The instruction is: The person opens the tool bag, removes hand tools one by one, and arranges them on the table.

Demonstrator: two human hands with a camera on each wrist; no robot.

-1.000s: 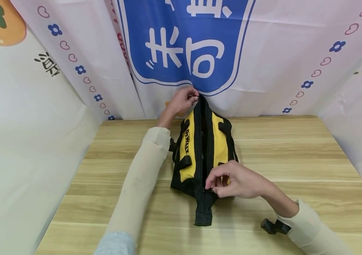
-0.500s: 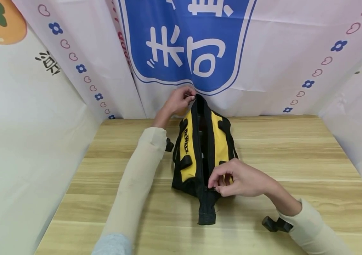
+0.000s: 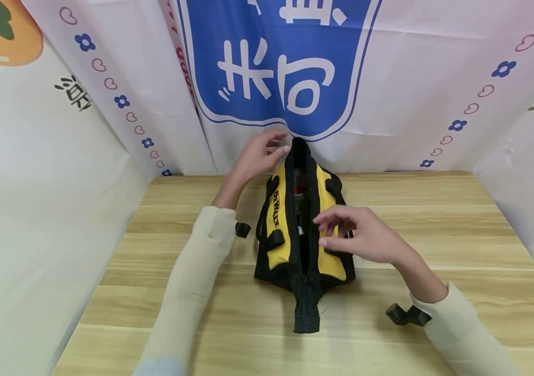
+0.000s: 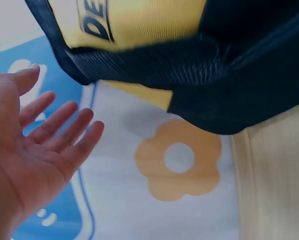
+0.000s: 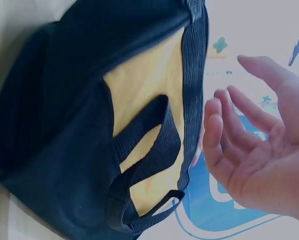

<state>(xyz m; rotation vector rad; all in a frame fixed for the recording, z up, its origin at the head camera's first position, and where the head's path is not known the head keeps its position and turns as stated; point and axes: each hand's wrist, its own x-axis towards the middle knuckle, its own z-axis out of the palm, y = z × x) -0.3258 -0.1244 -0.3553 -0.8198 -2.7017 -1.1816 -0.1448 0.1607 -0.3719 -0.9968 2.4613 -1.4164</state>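
A yellow and black tool bag [image 3: 278,250] with DEWALT lettering stands on the wooden table, its long top zipper [image 3: 305,282] undone. Through the slit, dark contents with a bit of red and white show in the head view. At the bag's far end my left hand [image 3: 259,156] is beside the opening, fingers spread and holding nothing; the left wrist view shows its palm [image 4: 44,155] apart from the bag. Over the bag's right side hovers my right hand [image 3: 366,235], fingers loosely bent with nothing in them. A black carry strap [image 5: 149,145] hangs on the bag's side in the right wrist view.
Behind the bag rises a printed cloth backdrop [image 3: 389,104] with a blue sign, close to its far end. White printed sheets [image 3: 36,209] flank the table [image 3: 436,224] on both sides. Each sleeve carries a small black mount [image 3: 408,315].
Both hands have let go of the bag. My right hand has left the zipper's near end and moved up and away; my left fingers have spread off the far end. The opening is wider.
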